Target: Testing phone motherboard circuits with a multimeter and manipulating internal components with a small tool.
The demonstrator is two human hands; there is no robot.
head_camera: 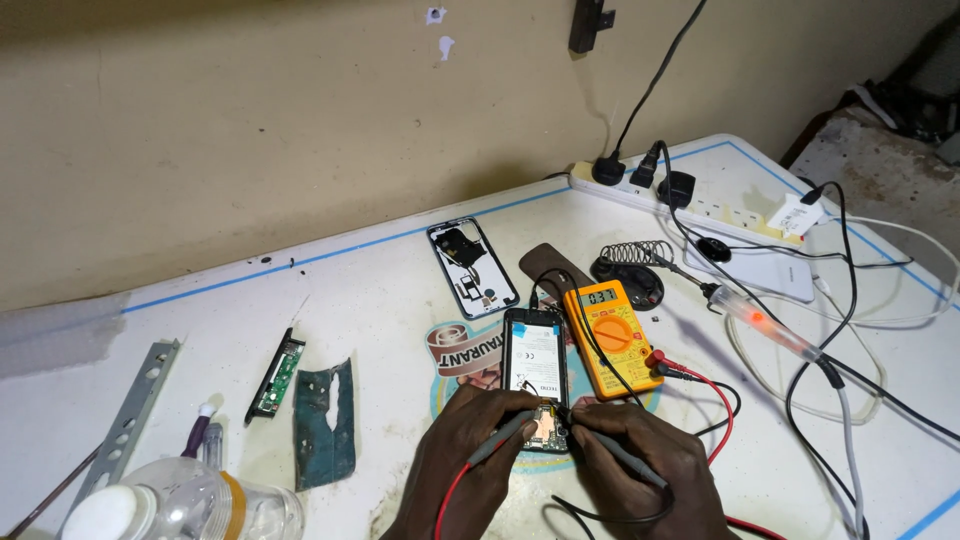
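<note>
So, left hand (pixel 462 462) gripping a red-wired probe (pixel 500 437), right hand (pixel 640 470) pinching a black-wired probe (pixel 610 452), both tips touching the opened phone (pixel 535 375) lying beside the yellow multimeter (pixel 612 338), wrists getting cut off at the bottom edge, exact contact points too tiny to make out.

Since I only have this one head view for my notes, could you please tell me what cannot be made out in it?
- Probe tips on the opened phone: too small, crowded by the left hand and right hand.
- Yellow meter: dial setting too small to tell.
- Plastic bottle: cut off by the bottom edge.
- Both wrists: cut off by the bottom edge.
- Cables: ends run past the right edge.
</note>
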